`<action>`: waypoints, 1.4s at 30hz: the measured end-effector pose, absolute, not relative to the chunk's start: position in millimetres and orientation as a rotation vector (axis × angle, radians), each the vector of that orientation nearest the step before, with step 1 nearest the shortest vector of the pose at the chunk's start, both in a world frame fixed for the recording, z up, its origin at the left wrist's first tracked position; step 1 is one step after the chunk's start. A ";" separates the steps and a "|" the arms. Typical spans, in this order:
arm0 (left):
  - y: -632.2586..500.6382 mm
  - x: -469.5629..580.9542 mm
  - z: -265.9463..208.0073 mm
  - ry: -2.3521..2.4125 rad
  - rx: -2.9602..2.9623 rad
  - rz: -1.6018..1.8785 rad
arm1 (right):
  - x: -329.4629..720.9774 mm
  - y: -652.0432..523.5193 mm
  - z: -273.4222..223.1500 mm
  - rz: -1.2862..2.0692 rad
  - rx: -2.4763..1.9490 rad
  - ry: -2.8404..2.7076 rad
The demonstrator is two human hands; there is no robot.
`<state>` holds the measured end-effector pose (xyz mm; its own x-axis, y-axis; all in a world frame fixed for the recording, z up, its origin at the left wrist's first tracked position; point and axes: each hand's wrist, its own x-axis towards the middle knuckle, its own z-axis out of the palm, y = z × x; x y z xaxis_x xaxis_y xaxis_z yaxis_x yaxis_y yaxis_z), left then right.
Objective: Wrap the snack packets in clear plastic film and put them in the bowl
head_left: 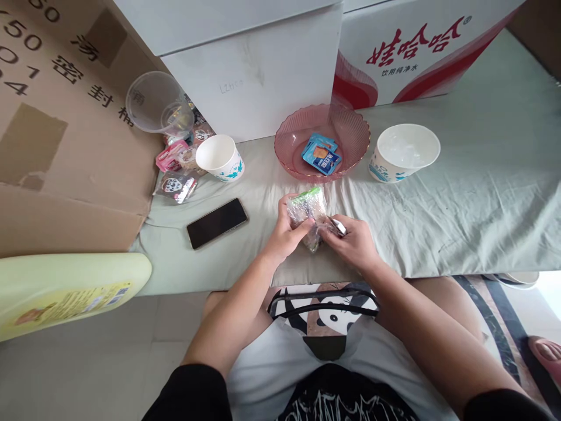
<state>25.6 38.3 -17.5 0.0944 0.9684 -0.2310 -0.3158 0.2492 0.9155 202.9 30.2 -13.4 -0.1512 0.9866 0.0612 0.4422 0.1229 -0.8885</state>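
Note:
In the middle of the head view, my left hand (284, 234) grips a clear plastic-wrapped package (309, 206) with a green top edge, its thumb pressed across the front. My right hand (357, 244) is closed around a small white and dark-metal tool (339, 227), whose exact kind I cannot make out. Its fingers meet the crumpled lower right side of the wrapper. What lies inside the package is blurred by the shiny film. Just beyond my hands stands a pink ribbed bowl (287, 143) holding several blue sachets (322, 154).
Paper cups stand left (219, 156) and right (404, 153) of the bowl. A black phone (217, 223) lies at left, near assorted wrapped snacks (175, 186) and a clear plastic tub (151, 102). White boxes (263, 82) and a brown carton (70, 146) border the cloth-covered surface (477, 204).

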 end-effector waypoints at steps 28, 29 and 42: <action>47.3 19.6 -63.5 1.362 1.699 1.344 | 195.2 32.8 -25.6 0.926 -1.338 -1.548; 47.3 18.2 -64.1 1.377 1.740 1.332 | 195.0 31.9 -25.1 0.913 -1.327 -1.549; 48.3 11.8 -54.5 1.379 1.757 1.288 | 193.7 28.9 -25.5 0.706 -1.323 -1.670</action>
<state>11.8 48.3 -54.5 0.0113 0.9394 0.3425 0.4062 -0.3174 0.8569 193.7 28.9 -25.5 -0.0594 0.9581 0.2804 0.4666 0.2749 -0.8406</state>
